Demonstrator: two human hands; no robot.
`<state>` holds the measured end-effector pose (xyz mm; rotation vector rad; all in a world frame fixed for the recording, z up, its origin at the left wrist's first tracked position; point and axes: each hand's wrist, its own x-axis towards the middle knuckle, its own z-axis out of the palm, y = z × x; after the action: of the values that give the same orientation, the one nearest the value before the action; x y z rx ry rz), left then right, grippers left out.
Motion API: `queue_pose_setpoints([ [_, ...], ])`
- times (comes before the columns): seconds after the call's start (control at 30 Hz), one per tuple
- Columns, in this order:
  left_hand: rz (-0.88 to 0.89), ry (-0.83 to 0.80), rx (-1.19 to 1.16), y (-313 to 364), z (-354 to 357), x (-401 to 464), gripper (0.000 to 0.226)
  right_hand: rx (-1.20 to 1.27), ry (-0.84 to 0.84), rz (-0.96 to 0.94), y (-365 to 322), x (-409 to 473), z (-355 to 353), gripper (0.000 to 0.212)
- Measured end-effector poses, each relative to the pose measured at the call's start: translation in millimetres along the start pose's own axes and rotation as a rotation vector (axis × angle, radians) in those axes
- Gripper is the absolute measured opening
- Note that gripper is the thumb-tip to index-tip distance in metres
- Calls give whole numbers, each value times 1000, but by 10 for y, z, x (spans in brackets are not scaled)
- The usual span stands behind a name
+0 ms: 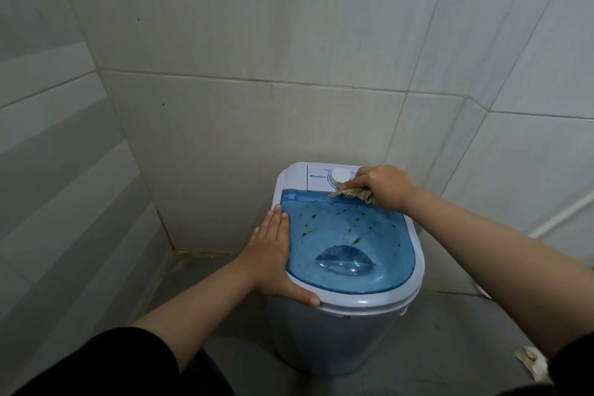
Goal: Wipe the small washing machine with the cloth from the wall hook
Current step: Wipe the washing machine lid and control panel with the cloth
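The washer (pixel 337 328) stands in the tiled corner, its blue lid (pixel 347 241) green-spotted. At the lid's far edge, beside the dial (pixel 340 176), the right hand (pixel 384 186) clenches the cloth (pixel 352 193). The left hand (pixel 273 254) lies flat, fingers extended, on the washer's left rim.

I seem to be in a home bathroom or wash corner: pale glazed wall tiles (pixel 257 26) rise beyond my right hand (pixel 384 186), grey floor tiles (pixel 450 325) lie below, and a small washing machine (pixel 324 337) stands under my palms.
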<state>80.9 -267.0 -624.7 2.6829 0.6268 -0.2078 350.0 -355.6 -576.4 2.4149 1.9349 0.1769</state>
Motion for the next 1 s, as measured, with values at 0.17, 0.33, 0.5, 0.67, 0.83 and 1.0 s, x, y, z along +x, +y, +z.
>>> queue_pose_setpoints([
  [0.17, 2, 4, 5, 14, -9, -3, 154, 9, 50, 1, 69, -20, 61, 54],
  [0.33, 3, 8, 10, 22, -18, -15, 153, 46, 64, 7, 117, -31, 61, 52],
  [0.5, 0, 2, 7, 31, -25, -27, 153, 75, 58, 82, 180, -14, 31, 44],
  [0.67, -14, -4, 2, 25, -19, -20, 156, 88, 37, 265, 263, 13, -30, 43],
  [0.83, -9, 3, -7, 15, -19, 0, 161, 6, -21, 283, 183, -27, -62, 49],
  [1.0, -7, -4, -2, 7, -20, 4, 160, -89, -81, 249, 26, -191, -113, 53],
])
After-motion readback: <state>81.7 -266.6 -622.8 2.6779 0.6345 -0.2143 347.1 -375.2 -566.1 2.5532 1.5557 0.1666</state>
